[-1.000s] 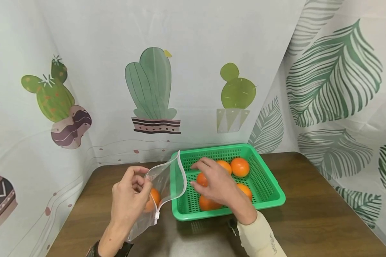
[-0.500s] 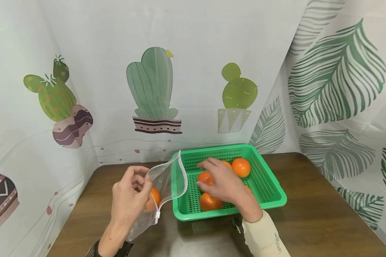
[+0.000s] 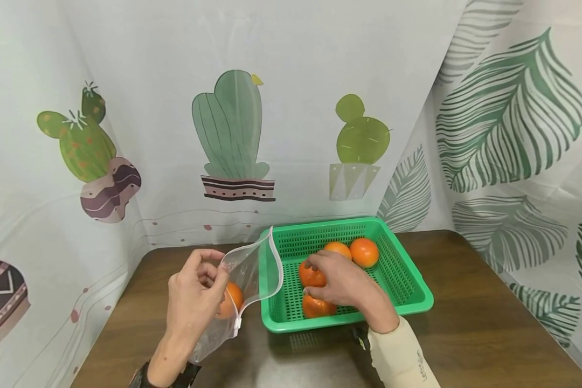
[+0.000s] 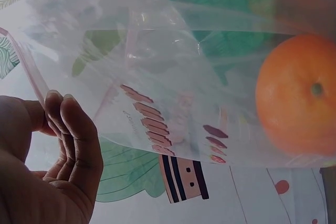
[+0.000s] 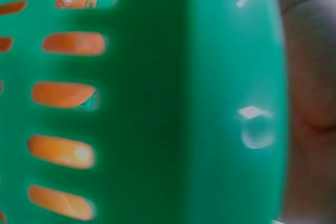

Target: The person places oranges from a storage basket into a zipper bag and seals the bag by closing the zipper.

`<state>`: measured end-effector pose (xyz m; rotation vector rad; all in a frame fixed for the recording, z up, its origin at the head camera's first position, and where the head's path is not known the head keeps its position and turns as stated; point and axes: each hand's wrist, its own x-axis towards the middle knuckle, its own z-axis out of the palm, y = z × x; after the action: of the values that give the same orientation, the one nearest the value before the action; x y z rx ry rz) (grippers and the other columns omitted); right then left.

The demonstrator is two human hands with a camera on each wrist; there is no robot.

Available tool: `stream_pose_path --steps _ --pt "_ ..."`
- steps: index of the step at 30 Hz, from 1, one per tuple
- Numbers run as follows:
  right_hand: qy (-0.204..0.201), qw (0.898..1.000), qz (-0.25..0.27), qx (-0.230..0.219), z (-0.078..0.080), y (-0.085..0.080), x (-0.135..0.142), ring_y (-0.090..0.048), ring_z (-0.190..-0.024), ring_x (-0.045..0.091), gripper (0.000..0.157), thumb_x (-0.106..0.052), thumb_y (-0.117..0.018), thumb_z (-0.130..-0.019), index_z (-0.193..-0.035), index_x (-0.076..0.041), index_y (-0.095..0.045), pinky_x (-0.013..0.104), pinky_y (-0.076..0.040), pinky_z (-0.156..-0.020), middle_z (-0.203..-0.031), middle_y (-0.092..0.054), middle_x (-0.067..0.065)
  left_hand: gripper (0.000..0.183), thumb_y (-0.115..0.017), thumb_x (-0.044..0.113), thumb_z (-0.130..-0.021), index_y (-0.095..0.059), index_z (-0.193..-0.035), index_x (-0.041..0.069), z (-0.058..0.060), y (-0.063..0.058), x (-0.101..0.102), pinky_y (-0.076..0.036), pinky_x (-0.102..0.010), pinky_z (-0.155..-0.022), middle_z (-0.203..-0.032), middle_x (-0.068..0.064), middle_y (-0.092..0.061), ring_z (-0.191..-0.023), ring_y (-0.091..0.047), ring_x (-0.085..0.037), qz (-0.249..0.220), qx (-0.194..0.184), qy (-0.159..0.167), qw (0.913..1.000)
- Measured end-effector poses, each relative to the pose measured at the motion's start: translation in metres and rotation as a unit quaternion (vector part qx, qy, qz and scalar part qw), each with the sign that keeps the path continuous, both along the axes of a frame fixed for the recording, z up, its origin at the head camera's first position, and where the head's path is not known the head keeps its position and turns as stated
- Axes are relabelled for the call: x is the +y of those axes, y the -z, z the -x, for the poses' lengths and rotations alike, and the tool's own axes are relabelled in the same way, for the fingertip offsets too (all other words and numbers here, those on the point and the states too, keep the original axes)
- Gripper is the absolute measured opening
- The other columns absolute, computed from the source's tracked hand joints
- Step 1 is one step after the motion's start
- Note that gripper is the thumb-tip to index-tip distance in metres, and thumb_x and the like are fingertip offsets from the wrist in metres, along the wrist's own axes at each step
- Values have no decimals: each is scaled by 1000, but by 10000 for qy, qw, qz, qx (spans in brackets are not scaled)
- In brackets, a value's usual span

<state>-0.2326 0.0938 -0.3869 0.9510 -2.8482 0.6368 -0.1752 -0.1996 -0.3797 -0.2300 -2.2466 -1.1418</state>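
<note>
My left hand (image 3: 196,296) pinches the rim of a clear zip bag (image 3: 252,269) between thumb and fingers. The bag's mouth gapes toward the basket, and one orange (image 4: 302,95) lies inside it. My right hand (image 3: 344,277) reaches into the green plastic basket (image 3: 349,320), its thumb and fingers curled around an orange (image 3: 311,275) on the left side. Just in front of that sits a second orange (image 3: 317,306), partly under the hand. In the right wrist view the basket's wall (image 5: 236,77) blocks most of the hand and fruit.
Two more oranges, a rear one (image 3: 338,249) and one to its right (image 3: 364,253), lie in the basket. All stands on a brown wooden table (image 3: 485,302). A printed cloth (image 3: 291,108) hangs behind the table.
My right hand has moved a little right and drawn its fingers and thumb in around the left orange. The left hand and bag hold still. The view has shifted slightly.
</note>
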Motion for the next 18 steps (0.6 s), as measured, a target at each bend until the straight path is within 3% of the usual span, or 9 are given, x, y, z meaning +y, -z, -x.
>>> stream_pose_path --steps 7,10,13,18 --pt "-161 9969 -180 -744 0 3 1 -58 -99 17 42 -23 -79 -80 -117 -7 -67 37 -51 -86 -114 -67 5 21 -67 9 -92 -61 -108 22 0 0 1 -35 -21 -31 -55 13 -57 -38 -54 -4 -62 -21 98 9999" --pt "-220 9946 -346 -950 1 5 -2 -57 -89 14 34 -23 -79 -81 -109 -7 -69 33 -50 -81 -103 -67 2 21 -68 9 -92 -61 -108 22 0 0 1 -36 -21 -31 -55 13 -56 -37 -53 -4 -50 -19 105 9999" --pt "-283 9938 -519 -945 1 6 -5 -54 -82 13 26 -21 -78 -80 -101 -9 -69 31 -48 -77 -97 -64 0 22 -68 8 -92 -62 -107 22 0 0 1 -36 -21 -31 -56 13 -56 -37 -53 -4 -21 -14 104 9999" --pt "-250 9941 -700 -796 -1 7 -7 -51 -79 14 27 -17 -79 -77 -101 -10 -68 31 -47 -75 -94 -62 -1 19 -69 11 -92 -62 -108 19 1 0 0 -37 -21 -34 -55 13 -56 -39 -53 -4 35 23 82 10000"
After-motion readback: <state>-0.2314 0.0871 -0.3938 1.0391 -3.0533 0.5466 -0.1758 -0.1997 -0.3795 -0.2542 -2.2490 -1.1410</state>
